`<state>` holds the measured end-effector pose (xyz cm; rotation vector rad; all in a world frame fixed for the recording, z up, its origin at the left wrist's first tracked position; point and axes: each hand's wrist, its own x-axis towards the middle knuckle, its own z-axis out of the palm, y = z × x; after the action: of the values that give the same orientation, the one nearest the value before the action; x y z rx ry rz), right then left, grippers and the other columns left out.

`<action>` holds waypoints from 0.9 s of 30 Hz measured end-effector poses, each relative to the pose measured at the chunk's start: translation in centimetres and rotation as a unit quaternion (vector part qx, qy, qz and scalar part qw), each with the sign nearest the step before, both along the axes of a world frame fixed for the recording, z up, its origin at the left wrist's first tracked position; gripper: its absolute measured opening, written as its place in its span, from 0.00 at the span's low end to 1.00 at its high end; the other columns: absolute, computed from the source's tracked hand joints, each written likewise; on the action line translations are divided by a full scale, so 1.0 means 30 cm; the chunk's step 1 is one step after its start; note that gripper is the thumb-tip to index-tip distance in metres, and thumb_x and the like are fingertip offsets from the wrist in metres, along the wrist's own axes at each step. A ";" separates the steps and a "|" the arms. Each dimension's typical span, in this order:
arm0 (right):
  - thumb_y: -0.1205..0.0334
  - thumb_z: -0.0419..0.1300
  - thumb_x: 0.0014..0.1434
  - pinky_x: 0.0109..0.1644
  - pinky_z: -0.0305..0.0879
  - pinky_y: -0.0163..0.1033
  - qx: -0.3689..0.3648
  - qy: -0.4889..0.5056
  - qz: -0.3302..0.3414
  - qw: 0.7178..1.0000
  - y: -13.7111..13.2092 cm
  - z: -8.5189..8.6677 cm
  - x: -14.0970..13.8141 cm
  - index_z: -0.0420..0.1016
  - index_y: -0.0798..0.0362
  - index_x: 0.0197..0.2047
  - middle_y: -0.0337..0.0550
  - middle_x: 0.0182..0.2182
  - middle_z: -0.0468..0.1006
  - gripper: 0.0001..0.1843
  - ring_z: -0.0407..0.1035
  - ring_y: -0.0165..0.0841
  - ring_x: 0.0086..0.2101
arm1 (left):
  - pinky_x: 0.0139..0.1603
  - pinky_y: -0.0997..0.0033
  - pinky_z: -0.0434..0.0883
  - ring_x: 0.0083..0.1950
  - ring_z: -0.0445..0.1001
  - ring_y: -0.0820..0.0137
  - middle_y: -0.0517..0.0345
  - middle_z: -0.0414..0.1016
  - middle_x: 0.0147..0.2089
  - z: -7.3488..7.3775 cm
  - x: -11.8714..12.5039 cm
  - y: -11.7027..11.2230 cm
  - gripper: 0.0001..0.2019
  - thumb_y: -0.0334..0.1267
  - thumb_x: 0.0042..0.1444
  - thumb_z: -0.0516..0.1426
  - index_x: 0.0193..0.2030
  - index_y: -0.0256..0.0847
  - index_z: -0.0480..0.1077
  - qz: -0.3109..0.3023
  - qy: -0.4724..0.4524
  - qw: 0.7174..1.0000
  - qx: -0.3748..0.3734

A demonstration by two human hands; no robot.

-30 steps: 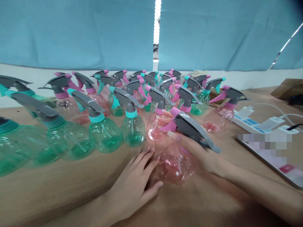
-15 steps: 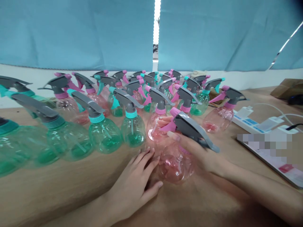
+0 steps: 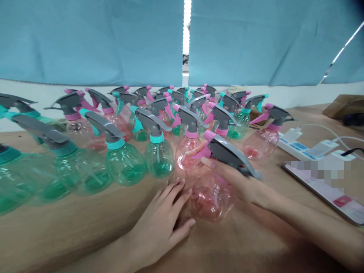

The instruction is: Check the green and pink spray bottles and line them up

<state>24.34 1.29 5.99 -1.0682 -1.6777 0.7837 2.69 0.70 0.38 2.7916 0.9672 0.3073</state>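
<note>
A clear pink spray bottle with a grey and pink trigger head stands on the wooden table in front of me. My right hand is wrapped round its neck, fingers closed under the trigger head. Beside the bottle's round body my left hand lies flat on the table, fingers stretched out and just touching it. Behind them stand several green spray bottles and pink spray bottles in rows.
A white power strip with plugs and white cables lies at the right. In front of it is a flat white device. A brown cardboard box sits at the far right. Blue curtains hang behind.
Hardly anything has moved. The view has tipped slightly, and both hands and the pink bottle stay where they were.
</note>
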 end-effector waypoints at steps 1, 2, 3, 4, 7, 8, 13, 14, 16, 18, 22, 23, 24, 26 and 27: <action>0.55 0.56 0.61 0.33 0.64 0.36 0.014 -0.013 -0.008 1.000 -0.003 0.006 0.000 0.66 0.48 0.33 0.36 0.27 0.66 0.08 0.62 0.30 0.28 | 0.61 0.46 0.62 0.66 0.58 0.52 0.44 0.59 0.66 -0.001 0.000 0.001 0.23 0.46 0.62 0.55 0.60 0.36 0.65 -0.001 -0.002 1.000 -0.001; 0.55 0.56 0.61 0.32 0.63 0.35 0.030 -0.028 -0.016 0.999 -0.005 0.010 0.001 0.65 0.48 0.32 0.35 0.26 0.64 0.08 0.60 0.29 0.28 | 0.61 0.46 0.62 0.66 0.58 0.52 0.44 0.59 0.67 -0.002 0.000 0.001 0.23 0.45 0.62 0.55 0.60 0.37 0.65 -0.001 -0.003 1.000 -0.001; 0.55 0.57 0.61 0.30 0.62 0.35 0.049 -0.041 -0.022 0.998 -0.006 0.013 0.004 0.63 0.48 0.30 0.35 0.25 0.63 0.10 0.59 0.29 0.27 | 0.61 0.46 0.62 0.66 0.58 0.52 0.44 0.59 0.67 -0.002 0.000 0.002 0.23 0.45 0.62 0.55 0.60 0.37 0.65 -0.001 -0.004 1.000 -0.002; 0.56 0.57 0.61 0.29 0.61 0.34 0.063 -0.054 -0.022 0.996 -0.005 0.014 0.009 0.62 0.48 0.29 0.34 0.25 0.61 0.11 0.57 0.28 0.26 | 0.61 0.46 0.62 0.66 0.58 0.52 0.44 0.59 0.67 -0.002 0.001 0.002 0.23 0.45 0.62 0.55 0.60 0.37 0.65 0.000 -0.004 1.000 -0.003; 0.58 0.55 0.61 0.28 0.59 0.34 0.073 -0.083 -0.003 0.994 0.002 0.006 0.029 0.60 0.49 0.28 0.34 0.24 0.60 0.11 0.56 0.28 0.25 | 0.61 0.47 0.61 0.66 0.57 0.52 0.45 0.58 0.67 0.000 0.001 0.002 0.23 0.46 0.62 0.55 0.61 0.38 0.64 0.004 0.002 1.000 -0.005; 0.59 0.55 0.61 0.29 0.60 0.34 0.065 -0.090 -0.006 0.994 0.005 0.001 0.037 0.61 0.49 0.28 0.35 0.25 0.61 0.11 0.57 0.28 0.26 | 0.61 0.47 0.61 0.66 0.57 0.52 0.44 0.59 0.67 0.001 0.001 0.002 0.23 0.46 0.62 0.54 0.61 0.38 0.64 0.003 0.004 1.000 -0.005; 0.58 0.56 0.61 0.32 0.59 0.37 0.025 -0.094 -0.023 0.995 0.015 -0.034 0.064 0.61 0.50 0.28 0.36 0.26 0.62 0.11 0.58 0.29 0.28 | 0.61 0.47 0.61 0.67 0.57 0.52 0.44 0.59 0.67 0.004 -0.001 0.000 0.25 0.46 0.63 0.54 0.63 0.36 0.62 0.001 0.005 1.000 -0.001; 0.58 0.56 0.61 0.33 0.59 0.37 0.019 -0.089 -0.019 0.996 0.016 -0.043 0.069 0.61 0.50 0.28 0.36 0.26 0.62 0.11 0.57 0.30 0.28 | 0.62 0.48 0.60 0.67 0.57 0.52 0.44 0.59 0.67 0.004 -0.001 0.000 0.25 0.46 0.63 0.54 0.63 0.36 0.62 0.000 0.005 1.000 -0.001; 0.58 0.56 0.61 0.34 0.59 0.37 0.003 -0.073 -0.014 0.997 0.019 -0.060 0.076 0.62 0.50 0.29 0.36 0.28 0.62 0.10 0.58 0.30 0.29 | 0.62 0.48 0.60 0.67 0.57 0.52 0.44 0.59 0.67 0.002 -0.002 0.000 0.25 0.46 0.63 0.54 0.63 0.36 0.62 0.002 0.007 1.000 -0.001; 0.59 0.56 0.61 0.34 0.59 0.37 -0.007 -0.060 -0.017 0.998 0.022 -0.067 0.080 0.63 0.49 0.30 0.36 0.28 0.62 0.09 0.58 0.30 0.30 | 0.62 0.49 0.60 0.67 0.57 0.52 0.44 0.59 0.67 -0.001 -0.003 0.000 0.25 0.46 0.63 0.55 0.63 0.36 0.62 0.004 0.009 1.000 -0.003; 0.57 0.57 0.61 0.31 0.58 0.36 0.027 -0.062 -0.005 0.998 0.021 -0.029 0.058 0.63 0.49 0.27 0.35 0.25 0.61 0.12 0.57 0.29 0.26 | 0.62 0.48 0.60 0.67 0.56 0.53 0.45 0.58 0.67 -0.004 -0.001 0.002 0.25 0.46 0.63 0.54 0.64 0.36 0.61 0.003 0.016 1.000 0.000; 0.56 0.56 0.61 0.30 0.58 0.36 0.033 -0.063 0.014 0.997 0.021 -0.013 0.048 0.61 0.50 0.26 0.34 0.24 0.59 0.14 0.56 0.28 0.25 | 0.62 0.48 0.60 0.67 0.56 0.53 0.44 0.58 0.67 -0.004 -0.001 0.002 0.25 0.46 0.63 0.54 0.63 0.36 0.61 0.003 0.017 1.000 0.002; 0.55 0.56 0.61 0.29 0.58 0.36 0.039 -0.059 0.024 0.997 0.020 0.000 0.038 0.59 0.50 0.24 0.33 0.23 0.57 0.16 0.54 0.27 0.24 | 0.62 0.48 0.60 0.67 0.56 0.53 0.44 0.58 0.67 -0.004 0.000 0.002 0.25 0.46 0.63 0.54 0.63 0.36 0.61 0.003 0.018 1.000 0.003; 0.55 0.56 0.61 0.29 0.58 0.35 0.049 -0.045 0.038 0.997 0.020 0.017 0.022 0.57 0.50 0.24 0.33 0.22 0.55 0.17 0.53 0.27 0.23 | 0.62 0.48 0.60 0.67 0.56 0.53 0.44 0.58 0.67 -0.003 0.000 0.002 0.25 0.46 0.63 0.54 0.63 0.36 0.62 0.002 0.018 1.000 0.004; 0.56 0.55 0.61 0.28 0.58 0.35 0.049 -0.037 0.038 0.997 0.021 0.020 0.018 0.57 0.49 0.24 0.33 0.22 0.55 0.16 0.53 0.27 0.23 | 0.62 0.48 0.60 0.67 0.56 0.53 0.44 0.58 0.67 -0.003 0.000 0.002 0.25 0.47 0.63 0.54 0.63 0.36 0.62 0.001 0.017 1.000 0.003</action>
<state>24.87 1.92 6.58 -0.9801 -1.8093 0.7109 2.70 0.75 0.29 2.8109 0.9773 0.2658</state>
